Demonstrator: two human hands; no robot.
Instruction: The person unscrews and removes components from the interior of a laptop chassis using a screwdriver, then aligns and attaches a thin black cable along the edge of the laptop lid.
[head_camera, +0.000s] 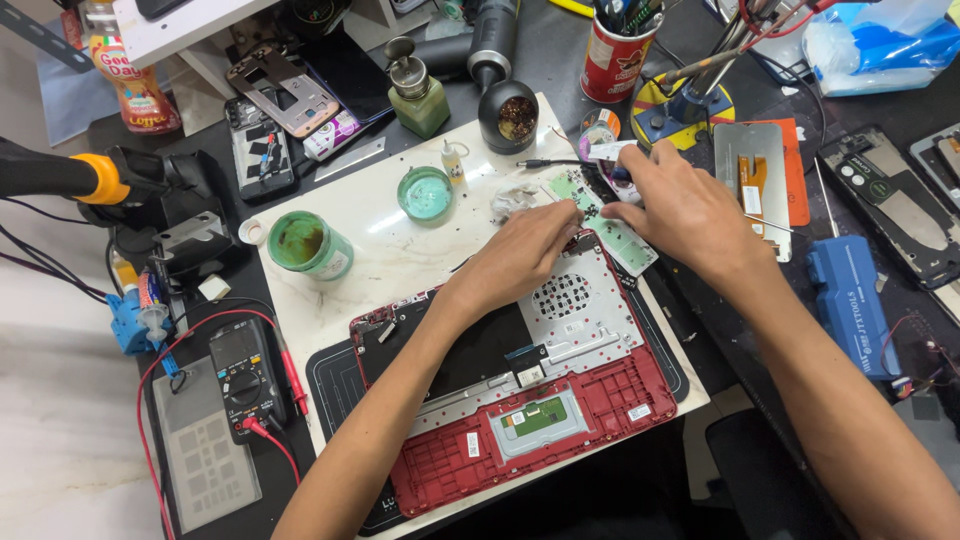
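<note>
Your left hand lies across the top edge of the opened red laptop shell, fingers curled down and pressing on the corner where the silver metal plate meets the green circuit board; whether the fingertips pinch anything there you cannot tell, since the knuckles hide them. Your right hand comes in from the other side, fingers closed around a thin dark tool whose tip points down at the far end of the same circuit board. The board sits just past the top right corner of the laptop shell, tilted, partly under both your hands. The shell lies face down on a dark mat, which rests on a white slab, with a green touchpad board showing near its lower edge. Near your left hand, on the slab, are a crumpled white wipe, a small round tub of pale green paste and a bigger green tub. Beyond them stand a green pump bottle and a black holder with brass wool. A black multimeter with red leads lies well to the left of the shell, and a blue tool lies to the right of your right forearm.
</note>
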